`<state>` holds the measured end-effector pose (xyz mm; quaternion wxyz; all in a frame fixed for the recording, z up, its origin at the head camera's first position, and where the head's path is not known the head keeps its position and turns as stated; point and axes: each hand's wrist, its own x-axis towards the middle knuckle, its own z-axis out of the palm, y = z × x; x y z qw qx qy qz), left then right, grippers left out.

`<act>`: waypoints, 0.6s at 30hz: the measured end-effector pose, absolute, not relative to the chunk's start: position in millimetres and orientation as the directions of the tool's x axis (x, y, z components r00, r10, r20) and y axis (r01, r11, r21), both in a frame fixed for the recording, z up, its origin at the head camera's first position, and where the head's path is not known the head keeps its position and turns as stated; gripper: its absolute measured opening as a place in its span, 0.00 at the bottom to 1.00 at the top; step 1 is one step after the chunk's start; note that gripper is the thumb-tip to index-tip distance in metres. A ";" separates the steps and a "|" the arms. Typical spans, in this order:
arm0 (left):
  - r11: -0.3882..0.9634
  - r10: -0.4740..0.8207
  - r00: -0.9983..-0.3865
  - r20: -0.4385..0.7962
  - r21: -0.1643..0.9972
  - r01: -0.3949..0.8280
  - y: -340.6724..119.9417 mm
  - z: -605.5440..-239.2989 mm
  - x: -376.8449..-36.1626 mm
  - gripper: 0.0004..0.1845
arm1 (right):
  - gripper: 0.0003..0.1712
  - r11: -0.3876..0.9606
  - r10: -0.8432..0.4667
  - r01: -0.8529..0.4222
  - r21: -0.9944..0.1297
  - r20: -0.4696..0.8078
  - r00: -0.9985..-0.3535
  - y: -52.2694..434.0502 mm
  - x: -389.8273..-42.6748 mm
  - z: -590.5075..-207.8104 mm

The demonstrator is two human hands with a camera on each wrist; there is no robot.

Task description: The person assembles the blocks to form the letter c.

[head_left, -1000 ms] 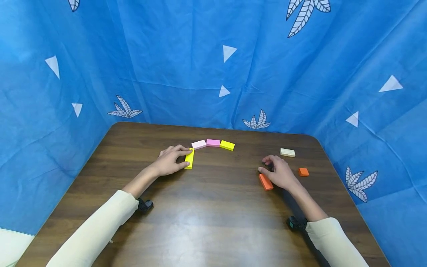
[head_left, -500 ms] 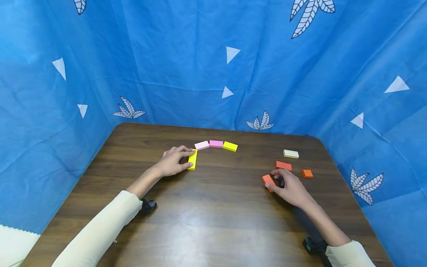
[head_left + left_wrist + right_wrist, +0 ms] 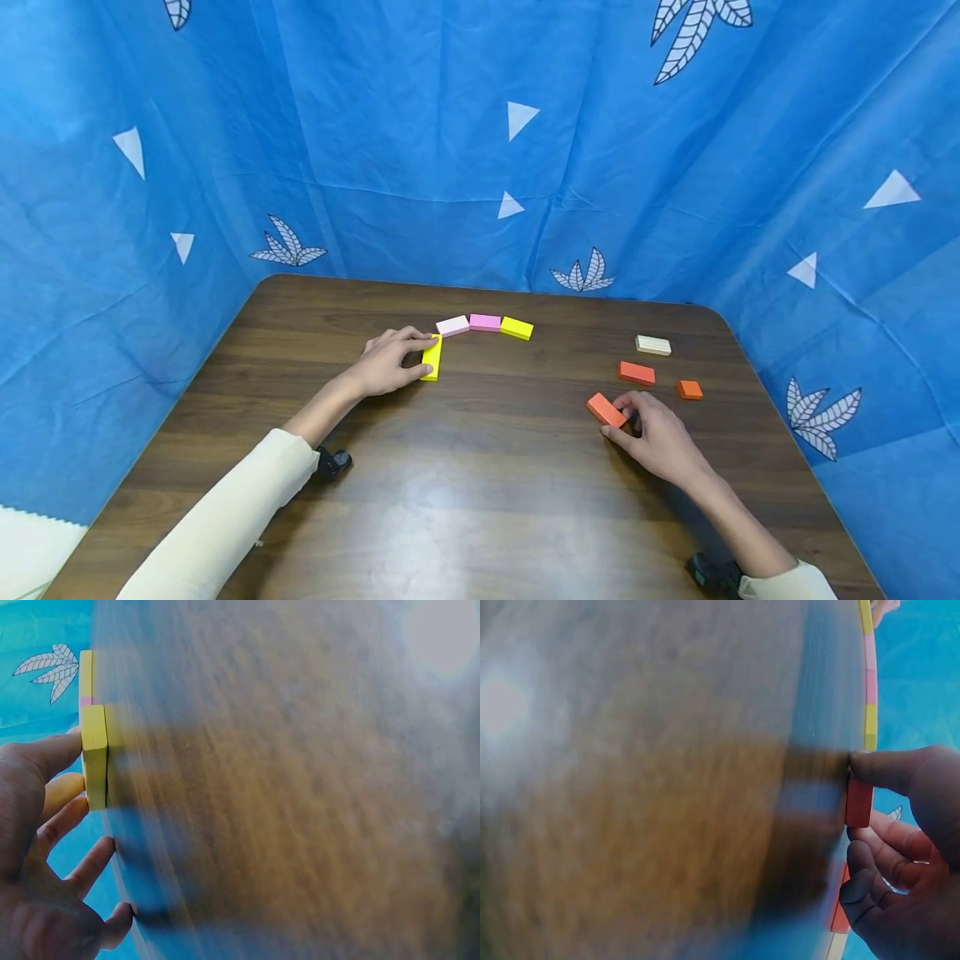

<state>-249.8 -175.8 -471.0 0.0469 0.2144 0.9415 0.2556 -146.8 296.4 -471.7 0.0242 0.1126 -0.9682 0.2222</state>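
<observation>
Curtain, one, blue, beyond pink block. Table, one, brown, under pink block. Hands, two: left hand, left of pink block and nearer, pinches near yellow block by its ends; right hand, right of pink block and nearer, pinches orange-red block between thumb and fingers. Blocks, eight: pale pink block just left of pink block, far yellow block just right; well right, red block, cream block, small orange block.
</observation>
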 end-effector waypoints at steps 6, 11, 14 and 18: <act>0.783 0.426 -0.904 0.012 0.496 0.376 -175.8 -470.5 -250.2 0.33 | 0.23 0.878 -0.209 -0.236 -0.417 0.109 -0.972 295.4 -144.5 -471.9; 0.782 0.428 -0.904 0.016 0.495 0.379 -174.7 -470.0 -250.4 0.33 | 0.23 0.873 -0.208 -0.234 -0.428 0.107 -0.972 297.7 -144.3 -470.0; 0.778 0.428 -0.903 0.027 0.497 0.384 -174.1 -469.0 -250.3 0.33 | 0.22 0.871 -0.202 -0.232 -0.433 0.113 -0.973 298.4 -146.3 -468.0; 0.783 0.423 -0.906 0.020 0.495 0.376 -174.8 -469.4 -249.3 0.33 | 0.22 0.867 -0.216 -0.244 -0.434 0.114 -0.970 295.4 -148.1 -468.0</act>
